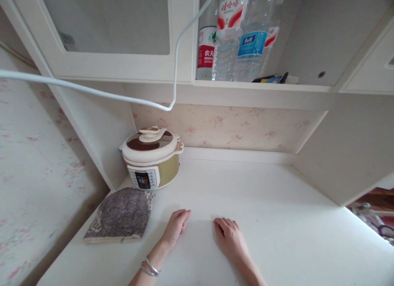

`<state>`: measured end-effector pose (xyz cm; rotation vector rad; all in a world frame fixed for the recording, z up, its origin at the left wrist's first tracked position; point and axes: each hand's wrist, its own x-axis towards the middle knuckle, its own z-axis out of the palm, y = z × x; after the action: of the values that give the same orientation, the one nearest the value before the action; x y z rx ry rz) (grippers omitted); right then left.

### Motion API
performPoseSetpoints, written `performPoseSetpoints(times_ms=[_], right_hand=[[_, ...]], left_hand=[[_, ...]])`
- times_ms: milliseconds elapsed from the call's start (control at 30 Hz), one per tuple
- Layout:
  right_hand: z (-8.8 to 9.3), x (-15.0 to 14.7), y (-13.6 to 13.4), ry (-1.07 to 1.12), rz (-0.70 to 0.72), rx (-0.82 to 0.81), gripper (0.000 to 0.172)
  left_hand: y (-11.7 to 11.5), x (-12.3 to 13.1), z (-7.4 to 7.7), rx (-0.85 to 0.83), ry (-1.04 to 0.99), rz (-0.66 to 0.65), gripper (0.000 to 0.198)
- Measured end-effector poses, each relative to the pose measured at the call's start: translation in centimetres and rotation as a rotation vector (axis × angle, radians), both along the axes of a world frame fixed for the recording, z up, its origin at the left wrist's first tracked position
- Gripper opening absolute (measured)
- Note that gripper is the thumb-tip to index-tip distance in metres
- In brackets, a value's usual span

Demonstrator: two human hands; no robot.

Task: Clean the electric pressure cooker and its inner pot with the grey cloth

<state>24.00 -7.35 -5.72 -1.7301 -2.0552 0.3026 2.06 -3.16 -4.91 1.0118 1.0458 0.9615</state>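
My left hand (177,226) rests on its side on the white countertop (203,187), its fingers curled into a loose fist with nothing showing in it. Two silvery bangles (149,266) circle that wrist. To the right, apart from it, my right hand (228,237) lies palm down on the same surface, fingers bent under and closed; no object shows in it. Nearest to my left hand is a folded grey-brown cloth (123,214) with a pale scroll pattern at its edges. Behind the cloth stands an electric pressure cooker (150,159), cream and olive green, its lid on.
Overhead, an open cabinet shelf (261,89) holds several plastic bottles (227,35) and some small dark items (271,78). A white cable (123,99) hangs across the upper left. A side panel (344,154) bounds the right, with clutter (369,216) beyond it.
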Motion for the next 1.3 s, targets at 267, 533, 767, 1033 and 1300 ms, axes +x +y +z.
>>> performPoseSetpoints(times_ms=[267, 533, 767, 1033, 1300], right_hand=[[0.00, -0.15, -0.09, -0.002, -0.016, 0.022, 0.029], [0.53, -0.27, -0.30, 0.025, -0.019, 0.022, 0.031], [0.48, -0.26, -0.37, 0.028, -0.020, 0.026, 0.030], [0.41, -0.22, -0.46, 0.029, -0.018, 0.030, 0.031], [0.24, -0.22, -0.50, 0.027, -0.014, 0.040, 0.029]], left_hand=[[-0.16, 0.09, 0.42, 0.002, 0.005, 0.012, 0.047], [-0.15, 0.11, 0.00, 0.020, 0.010, 0.017, 0.045], [-0.24, 0.13, -0.06, 0.025, 0.034, 0.019, 0.045], [-0.56, 0.19, 0.25, 0.046, 0.045, 0.048, 0.044], [-0.69, 0.15, 0.31, 0.053, 0.045, 0.048, 0.045]])
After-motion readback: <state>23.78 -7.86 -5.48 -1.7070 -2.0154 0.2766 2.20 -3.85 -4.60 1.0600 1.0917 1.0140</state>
